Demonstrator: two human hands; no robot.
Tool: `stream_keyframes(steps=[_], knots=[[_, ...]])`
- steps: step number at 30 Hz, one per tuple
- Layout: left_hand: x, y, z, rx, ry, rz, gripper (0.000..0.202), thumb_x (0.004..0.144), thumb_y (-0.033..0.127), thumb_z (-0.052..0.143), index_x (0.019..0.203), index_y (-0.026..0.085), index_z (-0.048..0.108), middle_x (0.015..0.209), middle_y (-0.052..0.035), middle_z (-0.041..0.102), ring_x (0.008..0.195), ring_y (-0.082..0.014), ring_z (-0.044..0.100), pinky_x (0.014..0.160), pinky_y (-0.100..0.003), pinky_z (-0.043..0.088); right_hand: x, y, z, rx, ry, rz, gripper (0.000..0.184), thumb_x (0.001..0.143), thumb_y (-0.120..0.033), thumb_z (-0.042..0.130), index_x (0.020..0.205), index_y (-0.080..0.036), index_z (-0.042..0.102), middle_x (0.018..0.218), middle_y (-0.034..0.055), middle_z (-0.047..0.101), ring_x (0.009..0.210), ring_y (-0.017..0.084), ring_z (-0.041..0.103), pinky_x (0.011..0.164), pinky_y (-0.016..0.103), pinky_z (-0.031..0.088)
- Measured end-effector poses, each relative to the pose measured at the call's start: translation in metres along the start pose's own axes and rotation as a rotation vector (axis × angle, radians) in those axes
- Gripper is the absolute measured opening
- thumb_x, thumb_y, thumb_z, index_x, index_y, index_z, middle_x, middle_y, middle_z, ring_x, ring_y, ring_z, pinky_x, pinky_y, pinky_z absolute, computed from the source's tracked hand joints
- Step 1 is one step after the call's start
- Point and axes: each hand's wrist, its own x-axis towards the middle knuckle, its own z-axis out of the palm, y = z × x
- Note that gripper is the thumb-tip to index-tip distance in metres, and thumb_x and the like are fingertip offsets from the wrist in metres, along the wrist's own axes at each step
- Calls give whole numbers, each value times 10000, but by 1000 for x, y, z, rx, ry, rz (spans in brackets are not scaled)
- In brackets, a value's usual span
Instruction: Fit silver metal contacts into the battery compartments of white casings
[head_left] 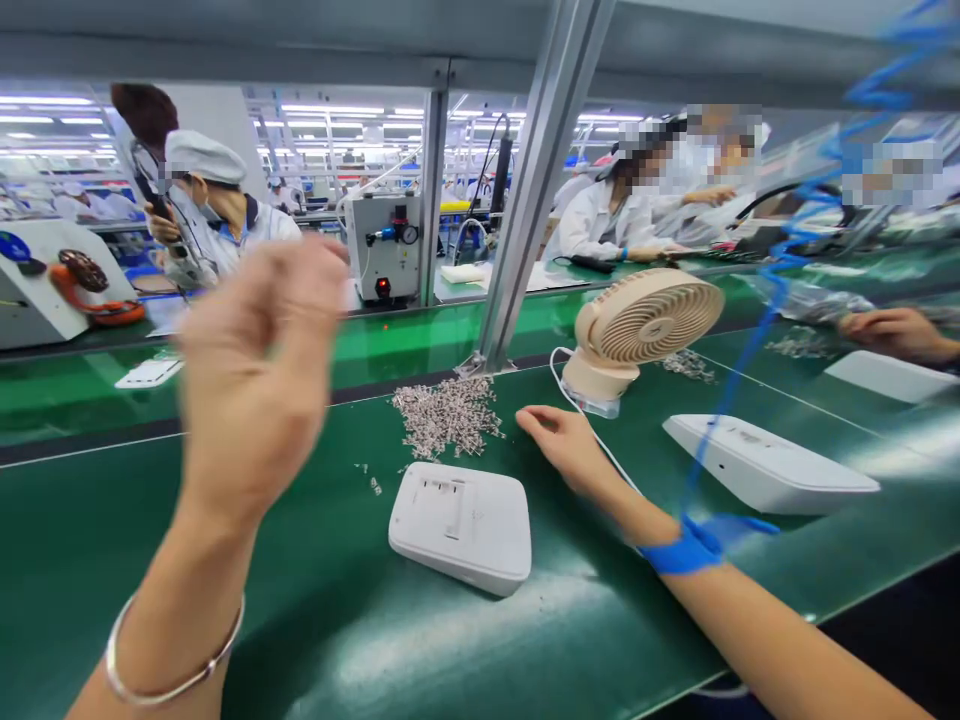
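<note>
White casing (465,525) sat before heaped metal pieces (448,415). Right hand (566,445) curled beside them, blurred left hand (259,375) curled higher — contents unclear.

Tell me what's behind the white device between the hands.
Behind the white device lies a heap of small metal parts, with a metal post farther back. Anything low against the device's far side is covered.
</note>
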Motion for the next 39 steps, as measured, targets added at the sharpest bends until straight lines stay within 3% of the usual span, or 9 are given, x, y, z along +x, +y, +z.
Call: stream_keyframes(steps=[4, 6, 9, 12, 16, 23, 28, 34, 39], knots=[[-2, -23, 29, 318, -966, -232, 424, 819, 413, 523, 1201, 231, 541, 1077, -30, 626, 885, -191, 604, 748, -307, 483, 49, 14, 22, -53, 80, 12, 286, 722, -271, 486, 850, -97, 673, 787, 106, 643, 737, 214, 594, 727, 335, 467], [-7, -40, 35, 549, -1234, -381, 475, 806, 342, 524, 1255, 188, 500, 1122, -107, 599, 890, -233, 608, 708, -315, 473, 55, 16, 28, -60, 85, -7, 291, 710, -280, 503, 869, -105, 673, 760, 89, 628, 720, 202, 576, 729, 325, 450], [-18, -59, 34, 703, -1270, -496, 459, 725, 266, 594, 1140, 73, 558, 1055, -194, 595, 831, -277, 609, 611, -308, 445, 47, 11, 28, -40, 68, -37, 317, 712, -330, 501, 854, -99, 667, 746, 87, 613, 698, 195, 550, 722, 323, 430], [-30, -68, 32, 704, -1363, -560, 431, 635, 312, 683, 998, 94, 602, 951, -148, 619, 721, -239, 603, 513, -268, 397, 29, -5, 20, 25, -17, -77, 370, 729, -422, 484, 824, -112, 662, 717, 73, 609, 643, 174, 525, 644, 298, 419], [-47, -78, 42, 620, -1412, -591, 433, 545, 383, 750, 861, 128, 602, 864, -91, 620, 633, -190, 571, 458, -244, 351, 0, -38, 3, 21, -418, -249, 433, 720, -547, 510, 786, -151, 670, 701, 44, 614, 618, 149, 506, 569, 261, 393], [-71, -96, 74, 459, -1124, -539, 171, 876, 225, 444, 969, 121, 543, 813, -39, 610, 749, -139, 567, 675, -259, 424, -36, -67, -7, -126, -934, -339, 367, 719, -475, 571, 814, -133, 666, 748, 52, 628, 608, 144, 528, 507, 244, 349], [-60, -97, 65, 421, -1103, -558, 202, 857, 270, 459, 980, 138, 551, 783, -23, 617, 727, -132, 560, 669, -243, 409, -42, -62, 20, 152, -779, -289, 344, 727, -459, 540, 757, -132, 643, 664, 21, 561, 593, 112, 466, 533, 234, 343], [-43, -88, 24, 456, -1378, -635, 260, 636, 378, 672, 742, 159, 581, 706, -14, 594, 612, -155, 517, 502, -251, 344, -35, -55, 35, 427, -617, 38, 424, 686, -559, 553, 722, -138, 583, 672, 30, 549, 558, 112, 459, 486, 237, 330], [-56, -68, 7, 420, -1510, -608, 348, 569, 361, 719, 822, 170, 574, 675, 10, 565, 576, -141, 494, 466, -239, 332, -40, -67, 0, 173, -828, -175, 622, 596, -515, 658, 1120, -185, 596, 1169, 103, 548, 1072, 272, 495, 925, 401, 392]])
